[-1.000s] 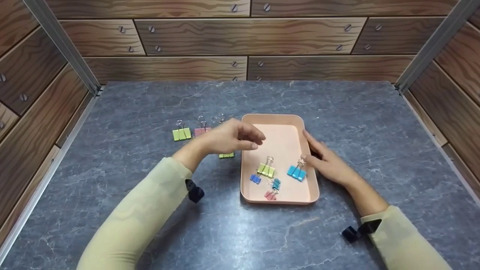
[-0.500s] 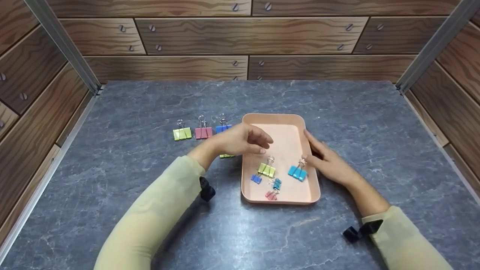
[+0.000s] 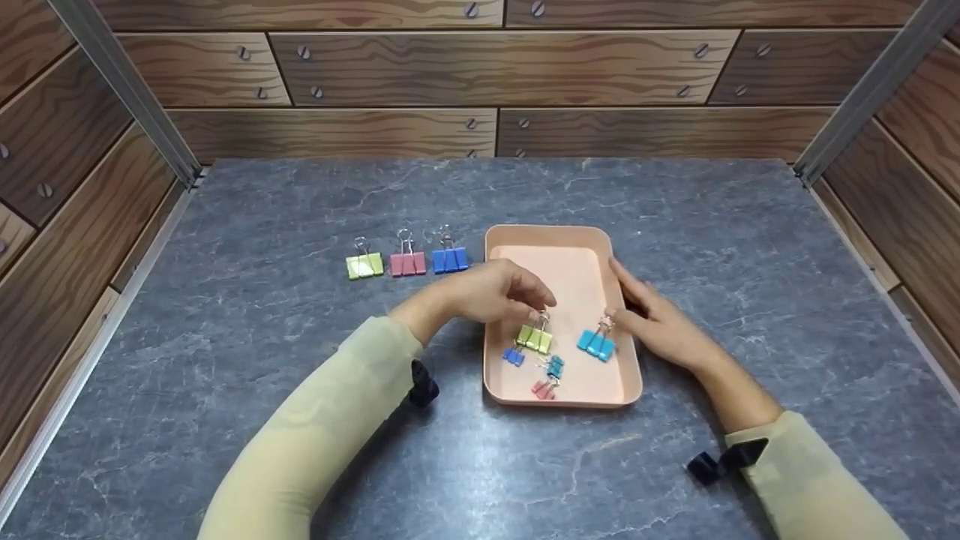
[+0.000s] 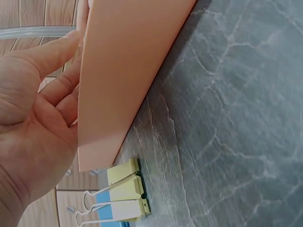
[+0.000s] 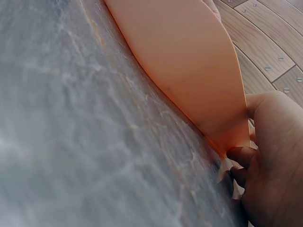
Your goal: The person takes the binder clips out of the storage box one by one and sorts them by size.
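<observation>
A peach tray (image 3: 551, 259) stands on the table with several binder clips in it. My left hand (image 3: 491, 291) reaches over its left wall, thumb and fingertips at the wire handles of a yellow-green binder clip (image 3: 535, 340). Whether they pinch it is unclear; the tray wall hides the fingertips in the left wrist view. My right hand (image 3: 664, 326) grips the tray's right wall, thumb over the rim and fingers outside. Close to that thumb lies a light-blue binder clip (image 3: 596, 345). Small blue (image 3: 514, 356), teal (image 3: 554, 366) and pink (image 3: 544, 389) binder clips lie toward the tray's near end.
Left of the tray, yellow-green (image 3: 364, 265), pink (image 3: 408, 263) and blue (image 3: 450, 259) binder clips form a row. Another yellow binder clip (image 4: 128, 189) stands on the table beside the tray, a blue one behind it. Wood-patterned walls (image 3: 495, 67) enclose the table's back and sides.
My left hand has moved right and toward me, down to the yellow-green clip's handles, uncovering the blue clip in the row. My right hand stays on the tray.
</observation>
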Demonstrator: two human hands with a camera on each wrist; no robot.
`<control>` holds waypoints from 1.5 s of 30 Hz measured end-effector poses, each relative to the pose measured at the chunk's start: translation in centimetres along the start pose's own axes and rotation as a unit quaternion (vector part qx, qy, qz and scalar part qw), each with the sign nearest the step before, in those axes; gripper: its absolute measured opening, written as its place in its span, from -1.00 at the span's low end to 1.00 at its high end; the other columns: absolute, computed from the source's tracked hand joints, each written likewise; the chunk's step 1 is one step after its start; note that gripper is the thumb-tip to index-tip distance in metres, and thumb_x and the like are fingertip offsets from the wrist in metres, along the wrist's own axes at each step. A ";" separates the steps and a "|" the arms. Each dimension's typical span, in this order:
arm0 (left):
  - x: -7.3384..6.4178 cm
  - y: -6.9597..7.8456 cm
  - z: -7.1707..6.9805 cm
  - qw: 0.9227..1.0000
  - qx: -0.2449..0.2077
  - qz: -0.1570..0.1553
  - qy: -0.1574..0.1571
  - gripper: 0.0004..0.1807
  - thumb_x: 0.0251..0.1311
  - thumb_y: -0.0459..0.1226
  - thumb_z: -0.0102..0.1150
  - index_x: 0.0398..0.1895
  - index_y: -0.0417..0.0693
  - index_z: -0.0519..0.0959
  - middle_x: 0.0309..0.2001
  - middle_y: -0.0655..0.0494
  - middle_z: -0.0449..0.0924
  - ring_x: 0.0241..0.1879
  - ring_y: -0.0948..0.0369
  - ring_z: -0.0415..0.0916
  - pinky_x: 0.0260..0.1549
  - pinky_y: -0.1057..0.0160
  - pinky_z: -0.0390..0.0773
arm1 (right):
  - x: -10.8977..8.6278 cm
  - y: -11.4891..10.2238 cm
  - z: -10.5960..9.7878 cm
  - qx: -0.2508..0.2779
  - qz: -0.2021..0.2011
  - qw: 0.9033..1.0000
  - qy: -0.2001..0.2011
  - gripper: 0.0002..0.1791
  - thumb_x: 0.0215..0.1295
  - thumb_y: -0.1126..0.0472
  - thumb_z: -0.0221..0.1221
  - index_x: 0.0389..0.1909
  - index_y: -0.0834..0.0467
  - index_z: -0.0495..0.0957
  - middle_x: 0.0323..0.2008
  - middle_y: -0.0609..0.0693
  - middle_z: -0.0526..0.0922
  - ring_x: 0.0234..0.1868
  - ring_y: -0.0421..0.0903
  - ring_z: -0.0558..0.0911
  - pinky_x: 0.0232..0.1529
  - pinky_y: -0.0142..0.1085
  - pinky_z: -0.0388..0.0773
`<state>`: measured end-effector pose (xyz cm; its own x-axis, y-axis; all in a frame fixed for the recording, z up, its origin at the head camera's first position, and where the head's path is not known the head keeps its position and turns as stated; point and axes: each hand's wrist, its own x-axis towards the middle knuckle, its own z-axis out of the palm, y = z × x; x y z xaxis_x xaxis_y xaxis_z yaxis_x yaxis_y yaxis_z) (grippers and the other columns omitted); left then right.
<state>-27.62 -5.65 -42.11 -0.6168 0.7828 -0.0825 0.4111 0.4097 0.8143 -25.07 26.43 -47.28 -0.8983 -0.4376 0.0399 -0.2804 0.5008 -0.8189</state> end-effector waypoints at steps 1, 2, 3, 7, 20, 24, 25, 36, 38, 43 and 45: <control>0.0 0.0 0.0 1.000 0.002 -0.001 -0.001 -0.67 0.42 -0.40 0.32 0.21 -0.26 0.69 0.03 -0.06 0.78 -0.03 0.27 0.66 0.10 0.30 0.60 | 0.0 0.0 0.0 0.000 0.000 1.000 0.000 -0.17 0.59 0.11 0.18 0.73 -0.07 0.00 0.61 0.24 0.20 0.65 0.27 0.01 0.58 0.24 -0.11; 0.0 0.0 0.1 1.000 0.003 -0.001 -0.003 -0.67 0.42 -0.41 0.31 0.20 -0.26 0.70 0.02 -0.06 0.78 -0.05 0.28 0.66 0.08 0.32 0.61 | 0.0 0.0 0.0 0.002 -0.001 1.000 -0.002 -0.17 0.60 0.11 0.18 0.73 -0.07 0.00 0.61 0.24 0.20 0.65 0.26 0.02 0.58 0.23 -0.11; 0.0 -0.1 0.1 1.000 0.003 -0.001 -0.004 -0.68 0.42 -0.41 0.31 0.20 -0.26 0.70 0.00 -0.06 0.79 -0.07 0.30 0.65 0.06 0.33 0.61 | 0.0 0.0 0.0 0.004 -0.002 1.000 -0.003 -0.17 0.60 0.11 0.18 0.73 -0.06 0.00 0.61 0.25 0.20 0.65 0.25 0.03 0.59 0.23 -0.10; 0.0 -0.2 0.3 1.000 0.000 0.000 -0.005 -0.70 0.42 -0.42 0.29 0.17 -0.24 0.72 -0.05 -0.05 0.79 -0.14 0.34 0.61 -0.01 0.37 0.59 | 0.1 0.1 0.1 0.013 -0.006 1.000 -0.009 -0.17 0.61 0.11 0.17 0.74 -0.06 -0.02 0.61 0.24 0.21 0.64 0.19 0.08 0.59 0.19 -0.11; -0.1 -0.3 0.6 1.000 0.013 -0.008 0.020 -0.76 0.44 -0.37 0.31 0.10 -0.17 0.77 -0.11 0.07 0.82 -0.22 0.38 0.60 -0.12 0.38 0.58 | 0.3 0.0 0.1 0.004 -0.007 1.000 -0.008 -0.16 0.60 0.13 0.18 0.74 -0.05 -0.02 0.62 0.25 0.18 0.63 0.20 0.10 0.59 0.18 -0.03; -0.1 -0.4 0.8 1.000 0.002 -0.004 0.027 -0.79 0.43 -0.41 0.30 0.05 -0.21 0.78 -0.14 0.04 0.82 -0.24 0.38 0.62 -0.14 0.38 0.60 | 0.3 0.1 0.2 0.005 -0.008 1.000 -0.008 -0.17 0.61 0.13 0.17 0.73 -0.03 -0.01 0.62 0.26 0.17 0.62 0.19 0.11 0.59 0.17 -0.02; -0.2 -0.4 0.8 1.000 0.000 -0.004 0.028 -0.79 0.43 -0.41 0.30 0.05 -0.22 0.78 -0.14 0.03 0.82 -0.24 0.37 0.62 -0.15 0.38 0.60 | 0.4 0.1 0.2 0.005 -0.008 1.000 -0.008 -0.17 0.60 0.13 0.17 0.73 -0.03 -0.01 0.62 0.26 0.17 0.62 0.19 0.11 0.59 0.16 -0.02; -0.2 -0.2 1.0 0.999 -0.012 0.010 0.045 -0.81 0.41 -0.45 0.30 0.01 -0.30 0.77 -0.18 -0.04 0.82 -0.30 0.38 0.60 -0.22 0.41 0.59 | 0.3 -0.1 0.1 0.028 -0.007 0.999 -0.017 -0.15 0.61 0.15 0.17 0.74 -0.02 -0.05 0.65 0.26 0.10 0.63 0.18 0.11 0.59 0.16 -0.04; -0.1 -0.2 1.0 0.999 -0.016 0.015 0.046 -0.81 0.41 -0.46 0.30 0.01 -0.33 0.76 -0.17 -0.08 0.82 -0.29 0.38 0.60 -0.22 0.42 0.58 | 0.4 -0.1 0.1 0.032 -0.006 0.999 -0.019 -0.15 0.61 0.16 0.17 0.74 -0.01 -0.05 0.65 0.25 0.09 0.63 0.18 0.10 0.60 0.15 -0.05; 0.0 -0.3 1.1 0.998 -0.028 0.010 0.054 -0.81 0.41 -0.43 0.33 0.01 -0.32 0.76 -0.18 -0.03 0.83 -0.27 0.37 0.63 -0.16 0.40 0.60 | 0.2 0.0 0.0 0.032 0.002 0.999 -0.020 -0.15 0.62 0.13 0.17 0.74 -0.04 -0.06 0.66 0.25 0.05 0.64 0.21 0.06 0.59 0.18 -0.06; 0.1 -0.4 1.1 0.998 -0.030 0.007 0.058 -0.81 0.40 -0.41 0.34 0.01 -0.31 0.77 -0.19 0.00 0.83 -0.27 0.37 0.64 -0.13 0.39 0.61 | 0.2 0.0 0.1 0.031 0.003 0.999 -0.019 -0.16 0.62 0.13 0.16 0.74 -0.03 -0.06 0.67 0.25 0.04 0.64 0.22 0.07 0.59 0.19 -0.06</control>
<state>-27.07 -5.24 -43.05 -0.6864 0.7272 -0.0064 0.3810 0.3671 0.8486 -25.20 26.32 -47.35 -0.8855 -0.4644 0.0141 -0.2528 0.4561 -0.8532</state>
